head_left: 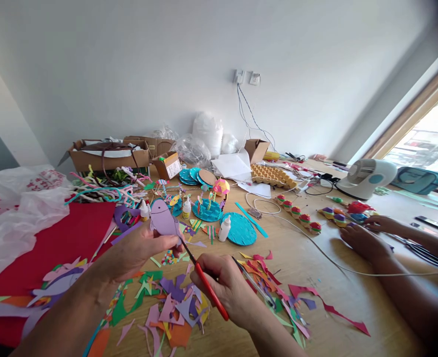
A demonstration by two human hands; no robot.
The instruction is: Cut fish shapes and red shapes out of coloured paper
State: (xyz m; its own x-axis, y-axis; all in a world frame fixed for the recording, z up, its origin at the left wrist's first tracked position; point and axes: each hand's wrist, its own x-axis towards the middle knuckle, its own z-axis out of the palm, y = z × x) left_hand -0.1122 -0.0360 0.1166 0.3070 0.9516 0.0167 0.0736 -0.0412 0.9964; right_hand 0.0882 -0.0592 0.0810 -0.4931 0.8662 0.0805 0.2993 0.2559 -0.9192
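My left hand [139,250] pinches a purple paper fish [163,217] by its lower end, with drawn lines visible on it. In my right hand [224,282] are red-handled scissors [207,287], their blades pointing up and left to the fish's lower edge near my left fingertips. How far the blades are apart is hard to make out. Below both hands lie paper scraps [182,307] in purple, pink, green and orange. Just beyond the fish stand white glue bottles [224,228] and a round blue disc [241,229] on the table.
At right, another person's hands [367,243] work beside colourful egg-carton pieces [338,218]. A white cable [326,258] crosses the table. A white fan [367,176], an egg tray [273,177] and a cardboard box [109,157] stand farther back. Red sheet [74,230] lies left.
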